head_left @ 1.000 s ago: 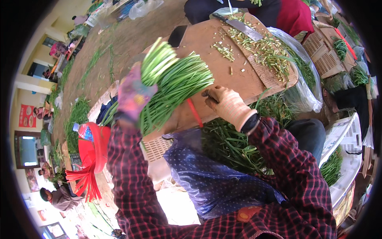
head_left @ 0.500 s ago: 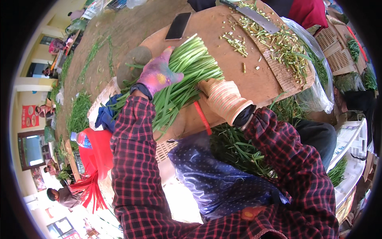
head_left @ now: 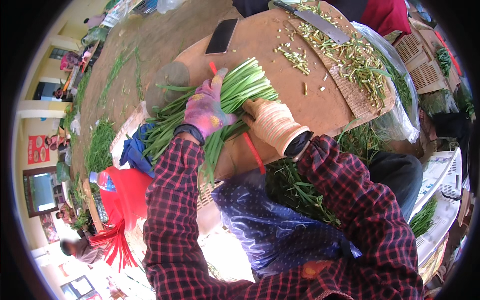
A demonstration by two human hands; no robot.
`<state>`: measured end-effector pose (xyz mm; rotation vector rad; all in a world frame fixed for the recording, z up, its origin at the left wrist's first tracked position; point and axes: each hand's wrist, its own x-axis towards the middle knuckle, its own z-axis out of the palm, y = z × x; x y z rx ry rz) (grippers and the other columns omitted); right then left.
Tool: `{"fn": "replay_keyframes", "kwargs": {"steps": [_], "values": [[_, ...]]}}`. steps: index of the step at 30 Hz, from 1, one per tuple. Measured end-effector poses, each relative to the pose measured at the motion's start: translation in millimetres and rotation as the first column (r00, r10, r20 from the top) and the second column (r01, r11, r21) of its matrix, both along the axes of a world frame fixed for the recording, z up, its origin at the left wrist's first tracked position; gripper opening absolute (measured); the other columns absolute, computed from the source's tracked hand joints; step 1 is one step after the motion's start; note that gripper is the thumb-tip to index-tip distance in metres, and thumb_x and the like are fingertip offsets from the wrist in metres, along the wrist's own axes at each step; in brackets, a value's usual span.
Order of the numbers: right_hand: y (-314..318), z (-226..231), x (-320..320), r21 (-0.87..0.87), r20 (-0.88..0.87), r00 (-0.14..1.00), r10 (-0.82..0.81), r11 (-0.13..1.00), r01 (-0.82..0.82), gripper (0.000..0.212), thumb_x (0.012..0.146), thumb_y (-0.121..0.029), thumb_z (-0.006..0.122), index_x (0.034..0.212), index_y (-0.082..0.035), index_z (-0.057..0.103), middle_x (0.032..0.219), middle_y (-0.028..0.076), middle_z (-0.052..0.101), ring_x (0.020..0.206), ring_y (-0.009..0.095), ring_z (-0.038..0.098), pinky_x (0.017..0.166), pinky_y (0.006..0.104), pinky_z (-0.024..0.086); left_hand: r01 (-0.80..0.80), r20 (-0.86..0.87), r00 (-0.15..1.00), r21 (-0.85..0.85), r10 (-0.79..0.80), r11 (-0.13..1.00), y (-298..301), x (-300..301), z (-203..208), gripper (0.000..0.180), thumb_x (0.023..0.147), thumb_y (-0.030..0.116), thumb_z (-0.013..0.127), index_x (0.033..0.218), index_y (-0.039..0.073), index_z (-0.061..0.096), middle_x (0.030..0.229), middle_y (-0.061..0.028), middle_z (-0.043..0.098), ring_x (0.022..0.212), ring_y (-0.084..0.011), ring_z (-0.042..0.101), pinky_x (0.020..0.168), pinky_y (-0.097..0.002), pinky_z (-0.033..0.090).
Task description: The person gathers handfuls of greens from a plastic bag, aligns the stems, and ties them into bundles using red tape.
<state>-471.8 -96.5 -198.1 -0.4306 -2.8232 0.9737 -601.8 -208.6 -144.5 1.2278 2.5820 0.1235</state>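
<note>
A thick bunch of long green garlic chives or similar stalks [head_left: 251, 82] lies on the brown round-edged table [head_left: 300, 110], its pale ends pointing far right. My left hand [head_left: 207, 107], in a purple and pink glove, is closed over the middle of the bunch, thumb on the near side. My right hand [head_left: 274, 122], in an orange and white striped glove, presses curled fingers against the bunch's near side by the pale ends; its fingertips are partly hidden. Under the bunch runs a red tie strip [head_left: 254, 151], showing at both the near and far sides.
A knife [head_left: 320, 26] rests on a wooden board [head_left: 345, 95] among chopped stem pieces [head_left: 362, 60]. Near the far left table edge lies a phone [head_left: 222, 36]. Red strips [head_left: 120, 245] hang left of my arm, beside a plastic bottle [head_left: 102, 181]. A white basket [head_left: 440, 200] stands right.
The bunch has come down toward me and flatter onto the table. My left hand has shifted right and nearer. The strip's far end now shows beyond the bunch. My right hand moved slightly left.
</note>
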Motion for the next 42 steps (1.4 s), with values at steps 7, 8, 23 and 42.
{"fn": "replay_keyframes", "kwargs": {"steps": [7, 8, 23, 42], "values": [[-9, -8, 17, 0.091, 0.008, 0.999, 0.044, 0.995, -0.044, 0.016, 0.083, -0.024, 0.061, 0.095, -0.013, 0.066, 0.097, 0.012, 0.060, 0.091, 0.032, 0.062, 0.073, 0.0446, 0.053, 0.083, 0.184, 0.978, 0.107, -0.102, 0.991, -7, -47, -21, 0.104, 0.062, 0.020, 0.080, 0.149, 0.015, 0.023, 0.136, -0.0224, 0.047, 0.125, -0.0364, 0.048, 0.103, -0.0410, 0.040], [-10, -7, 18, 0.147, 0.041, 0.996, 0.075, 0.986, -0.080, 0.016, 0.083, -0.023, 0.060, 0.095, -0.013, 0.066, 0.097, 0.011, 0.061, 0.092, 0.032, 0.062, 0.074, 0.0443, 0.053, 0.101, 0.197, 0.972, 0.125, -0.125, 0.987, -6, -48, -20, 0.103, 0.062, 0.019, 0.080, 0.148, 0.015, 0.025, 0.136, -0.0224, 0.048, 0.125, -0.0362, 0.048, 0.103, -0.0406, 0.040], [-30, -8, -6, 0.225, 0.077, 0.994, 0.083, 0.969, -0.098, 0.019, 0.083, -0.016, 0.055, 0.099, -0.015, 0.066, 0.098, 0.008, 0.063, 0.091, 0.028, 0.064, 0.074, 0.0412, 0.054, 0.015, 0.572, 0.812, 0.177, -0.116, 0.984, -3, -78, -20, 0.098, 0.065, 0.014, 0.081, 0.147, 0.002, 0.029, 0.133, -0.0165, 0.054, 0.124, -0.0246, 0.050, 0.104, -0.0330, 0.037], [10, -11, -2, 0.041, 0.075, 0.960, -0.270, 0.963, 0.267, 0.026, 0.087, -0.033, 0.061, 0.091, -0.007, 0.062, 0.081, 0.016, 0.065, 0.078, 0.037, 0.063, 0.068, 0.0466, 0.051, -0.094, 0.655, 0.735, 0.353, -0.174, 0.931, -12, -85, -52, 0.098, 0.063, 0.017, 0.081, 0.145, -0.001, 0.031, 0.129, -0.0194, 0.056, 0.121, -0.0266, 0.053, 0.101, -0.0335, 0.040]]}}
